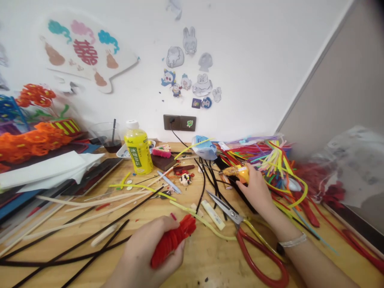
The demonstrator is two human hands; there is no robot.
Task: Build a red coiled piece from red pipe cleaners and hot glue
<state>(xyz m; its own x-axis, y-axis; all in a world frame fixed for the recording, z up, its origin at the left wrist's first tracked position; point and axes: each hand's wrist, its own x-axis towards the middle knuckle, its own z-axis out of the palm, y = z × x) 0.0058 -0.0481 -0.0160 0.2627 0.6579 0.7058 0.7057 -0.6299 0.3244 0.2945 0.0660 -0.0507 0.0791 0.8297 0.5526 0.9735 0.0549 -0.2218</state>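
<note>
My left hand (150, 250) is at the bottom middle, gripping a bundle of looped red pipe cleaners (173, 241). My right hand (253, 191) is to the right, with its fingers around a small yellow hot glue gun (237, 174). Below that hand lie red-handled scissors (237, 218) with open blades. Loose black, cream and yellow-green pipe cleaners (90, 236) cross the wooden table (198, 256) near both hands. A small figurine (186, 179) stands above my left hand, out of reach of its fingers.
A yellow drink bottle (139, 149) and a dark-liquid cup (106, 137) stand at the back. Orange pipe-cleaner flowers (33, 142) lie at left, and a colourful pipe-cleaner heap (270, 160) lies at right. A cable runs from a wall socket (179, 123).
</note>
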